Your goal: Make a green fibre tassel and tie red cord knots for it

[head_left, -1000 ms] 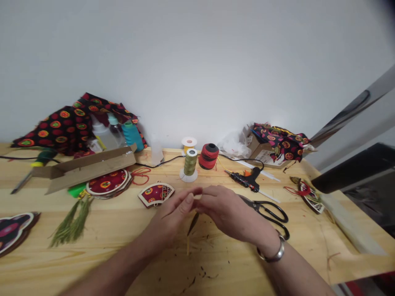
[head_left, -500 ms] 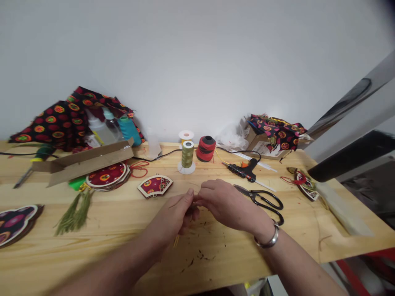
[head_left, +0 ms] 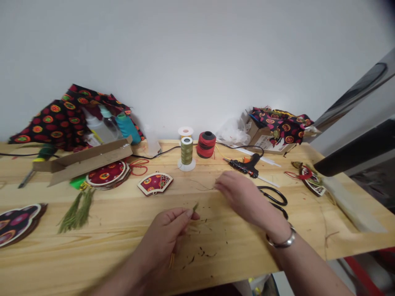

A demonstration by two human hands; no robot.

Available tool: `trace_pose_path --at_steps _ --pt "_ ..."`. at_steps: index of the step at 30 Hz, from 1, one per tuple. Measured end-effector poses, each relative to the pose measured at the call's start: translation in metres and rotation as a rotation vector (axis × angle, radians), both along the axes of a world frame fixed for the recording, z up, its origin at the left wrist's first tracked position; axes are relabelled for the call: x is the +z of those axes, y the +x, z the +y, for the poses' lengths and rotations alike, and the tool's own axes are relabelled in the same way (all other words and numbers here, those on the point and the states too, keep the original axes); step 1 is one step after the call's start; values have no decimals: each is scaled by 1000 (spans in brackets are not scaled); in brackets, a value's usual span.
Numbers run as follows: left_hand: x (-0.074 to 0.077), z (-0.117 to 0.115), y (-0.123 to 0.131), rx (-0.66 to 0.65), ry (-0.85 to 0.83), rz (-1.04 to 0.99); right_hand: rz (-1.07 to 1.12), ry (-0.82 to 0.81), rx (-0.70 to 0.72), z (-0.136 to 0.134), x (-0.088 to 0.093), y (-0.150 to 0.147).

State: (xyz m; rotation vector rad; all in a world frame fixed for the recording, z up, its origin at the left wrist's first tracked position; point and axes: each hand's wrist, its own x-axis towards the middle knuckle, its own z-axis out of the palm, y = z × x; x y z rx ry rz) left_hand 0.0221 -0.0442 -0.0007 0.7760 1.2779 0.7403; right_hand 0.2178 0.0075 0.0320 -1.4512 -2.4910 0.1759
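Landmark: olive thread spool [head_left: 187,152]. Far left of it, floral panel [head_left: 17,224], cut off. Nearer than spool, left hand [head_left: 168,230] pinches a mostly hidden tuft [head_left: 196,207]: olive-green tip visible, frayed; yellow strands [head_left: 172,261] below hand. Right of spool, right hand [head_left: 242,195], fingers bent together, contents indeterminable; it covers the blades of scissors [head_left: 285,199].

No words or numbers can be read, as the white label [head_left: 267,140] on the cardboard box [head_left: 254,132], beyond the right hand [head_left: 239,193] and to its right, carries dark print too small and blurred to decipher.
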Motion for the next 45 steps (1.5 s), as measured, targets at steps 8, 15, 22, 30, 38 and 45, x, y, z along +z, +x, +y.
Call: trace_pose_path --at_steps 8,15,22,30,38,45 --pt "-4 2 -3 81 1 -31 -209 -34 -456 -32 -30 83" --pt "-3 2 1 57 15 58 -201 -66 -465 -39 -38 93" --pt "2 2 2 48 79 153 67 -64 -549 -46 -27 104" --pt "14 9 11 -9 145 182 589 -266 -377 -65 -8 69" --pt "19 16 22 -164 248 155 374 -598 -301 -77 13 28" --pt "20 10 25 -249 332 165 318 -577 -307 -75 10 12"
